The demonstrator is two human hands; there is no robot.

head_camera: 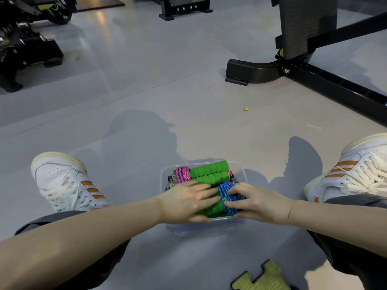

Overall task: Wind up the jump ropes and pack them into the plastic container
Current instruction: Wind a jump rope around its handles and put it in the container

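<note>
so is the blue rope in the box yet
In: the blue rope sits within the box walls, right hand holding it.

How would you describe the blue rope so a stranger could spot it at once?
On the grey floor stands a clear plastic container between white sneakers. At its near right side, the right hand holds the blue rope wound round green foam handles. The other bundle, far left, is pink.

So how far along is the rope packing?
Nearly done, it seems. The pink rope is wound and lies in the clear container with its green handles. In hand: the left hand presses flat on the nearer handles, while the right hand grips the wound blue rope, settling it in. No loose rope shows on the floor, and no lid is visible.
</note>
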